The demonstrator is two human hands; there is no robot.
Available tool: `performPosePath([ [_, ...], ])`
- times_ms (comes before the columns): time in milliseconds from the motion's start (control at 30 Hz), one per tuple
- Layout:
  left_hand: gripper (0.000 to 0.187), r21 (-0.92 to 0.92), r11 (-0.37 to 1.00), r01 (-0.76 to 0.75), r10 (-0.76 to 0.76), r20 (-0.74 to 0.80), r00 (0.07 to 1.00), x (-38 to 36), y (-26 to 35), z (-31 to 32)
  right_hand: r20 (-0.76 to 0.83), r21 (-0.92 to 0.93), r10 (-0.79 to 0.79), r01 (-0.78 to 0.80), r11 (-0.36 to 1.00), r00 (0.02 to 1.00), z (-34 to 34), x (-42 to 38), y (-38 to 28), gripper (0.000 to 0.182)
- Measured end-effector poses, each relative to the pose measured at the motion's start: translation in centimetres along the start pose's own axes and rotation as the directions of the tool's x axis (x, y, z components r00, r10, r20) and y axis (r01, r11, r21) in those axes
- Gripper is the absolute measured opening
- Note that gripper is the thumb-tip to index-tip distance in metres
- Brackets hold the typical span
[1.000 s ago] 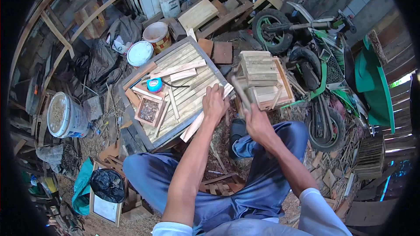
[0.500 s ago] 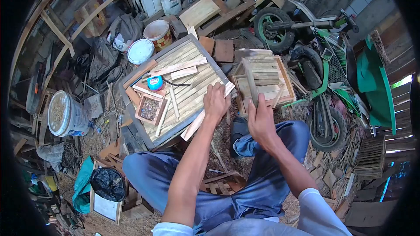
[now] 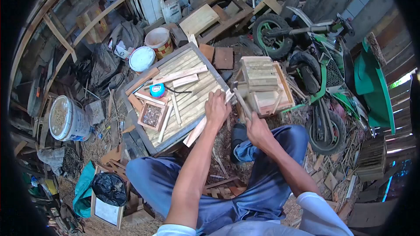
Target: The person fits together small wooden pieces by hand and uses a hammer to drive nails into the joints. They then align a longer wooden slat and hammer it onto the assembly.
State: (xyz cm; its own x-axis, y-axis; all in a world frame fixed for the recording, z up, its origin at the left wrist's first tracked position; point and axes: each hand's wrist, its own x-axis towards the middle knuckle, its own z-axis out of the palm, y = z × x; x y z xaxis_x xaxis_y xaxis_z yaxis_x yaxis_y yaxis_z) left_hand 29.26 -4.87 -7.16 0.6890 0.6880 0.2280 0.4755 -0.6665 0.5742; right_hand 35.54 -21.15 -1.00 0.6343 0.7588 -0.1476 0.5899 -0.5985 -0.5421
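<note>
My left hand point(image 3: 216, 108) is closed round a pale wooden strip point(image 3: 195, 133), pressing it along the right edge of a slatted work table point(image 3: 195, 94). The strip's far end pokes out past my fingers. In my right hand point(image 3: 259, 132) is a hammer point(image 3: 241, 99), gripped by its wooden handle, its head right at that far end. A small wooden box point(image 3: 152, 116) of what look like nails stands on the table. Beside it sits a blue tape measure point(image 3: 157, 90), with several loose wood strips point(image 3: 185, 81) around.
A slatted wooden crate-like piece point(image 3: 262, 83) stands just right of the table. Further right are a green motorbike point(image 3: 326, 70) and a green wheelbarrow tray point(image 3: 374, 89). Buckets point(image 3: 141, 58) stand behind the table, another bucket point(image 3: 70, 118) at left. Wood scraps point(image 3: 326, 170) litter the floor.
My right hand has brought the hammer down from its raised, blurred position to the strip's far end. My left hand stays on the strip. The view has shifted slightly.
</note>
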Motion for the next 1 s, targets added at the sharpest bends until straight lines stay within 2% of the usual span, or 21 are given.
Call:
performPosePath([
  [100,0.023,0.006,1.000,-0.015,0.015,0.008,1.000,-0.1,-0.2,0.0,-0.030,0.150,0.005,-0.001,0.989,1.000,-3.5,-0.5,-3.5,0.026],
  [133,0.024,0.009,0.999,-0.035,0.035,-0.007,0.999,-0.3,-0.2,0.0,-0.107,0.219,-0.025,0.048,0.975,0.994,-4.1,-0.6,-4.3,0.025],
  [233,0.023,-0.015,0.999,-0.029,0.029,-0.015,0.999,-0.2,-0.1,-0.1,-0.194,0.294,0.009,0.049,0.955,0.981,-3.2,-0.8,-4.3,0.024],
  [267,0.024,-0.011,1.000,-0.007,0.007,0.010,1.000,-0.1,0.1,-0.3,-0.067,0.160,0.023,-0.012,0.987,0.997,-1.6,-0.1,-2.1,0.024],
  [367,0.024,-0.017,1.000,-0.017,0.016,-0.030,0.999,0.0,-0.4,0.5,0.003,0.007,0.041,-0.041,0.999,0.999,-0.7,0.5,0.4,0.024],
  [400,0.023,-0.021,0.999,-0.038,0.037,-0.041,0.998,-0.1,-0.4,0.4,-0.037,0.009,0.014,-0.013,1.000,0.999,-1.4,0.5,-0.3,0.025],
  [500,0.023,-0.015,1.000,-0.025,0.025,-0.015,1.000,-0.1,-0.1,0.0,-0.090,0.225,0.060,-0.038,0.974,0.994,-5.3,-0.4,-5.0,0.026],
  [533,0.022,-0.034,0.999,-0.030,0.030,-0.026,0.999,-0.1,0.1,-0.1,-0.162,0.275,0.016,0.030,0.961,0.987,-4.6,-0.5,-4.7,0.028],
  [633,0.023,0.046,0.998,-0.043,0.043,-0.013,0.999,-0.1,0.0,0.0,0.024,0.014,0.072,-0.072,0.997,0.997,-0.9,-0.6,-1.2,0.028],
  [700,0.023,0.028,0.999,-0.044,0.045,-0.039,0.998,0.6,0.1,-0.3,-0.002,0.068,0.063,-0.062,0.996,0.998,-0.7,0.1,-1.1,0.024],
  [767,0.022,0.021,0.999,-0.024,0.024,0.005,1.000,-0.1,0.1,-0.2,0.011,0.098,0.060,-0.060,0.993,0.998,-2.6,-0.2,-2.7,0.024],
  [800,0.021,-0.034,0.999,-0.025,0.025,-0.013,1.000,-0.1,0.0,0.0,-0.058,0.103,-0.011,0.017,0.995,0.998,-3.5,-0.2,-3.5,0.024],
  [900,0.021,-0.012,1.000,-0.024,0.024,-0.006,1.000,-0.1,0.1,-0.2,-0.262,0.305,-0.050,0.131,0.943,0.964,-3.8,-0.9,-4.9,0.030],
  [933,0.020,-0.017,0.999,-0.038,0.038,-0.020,0.999,-0.2,0.0,0.0,-0.223,0.284,-0.015,0.079,0.955,0.975,-2.5,-0.7,-3.7,0.028],
  [1000,0.020,-0.021,0.999,-0.032,0.031,-0.034,0.999,-0.2,0.0,0.3,-0.102,0.102,-0.028,0.038,0.994,0.994,0.1,0.1,0.6,0.027],
])
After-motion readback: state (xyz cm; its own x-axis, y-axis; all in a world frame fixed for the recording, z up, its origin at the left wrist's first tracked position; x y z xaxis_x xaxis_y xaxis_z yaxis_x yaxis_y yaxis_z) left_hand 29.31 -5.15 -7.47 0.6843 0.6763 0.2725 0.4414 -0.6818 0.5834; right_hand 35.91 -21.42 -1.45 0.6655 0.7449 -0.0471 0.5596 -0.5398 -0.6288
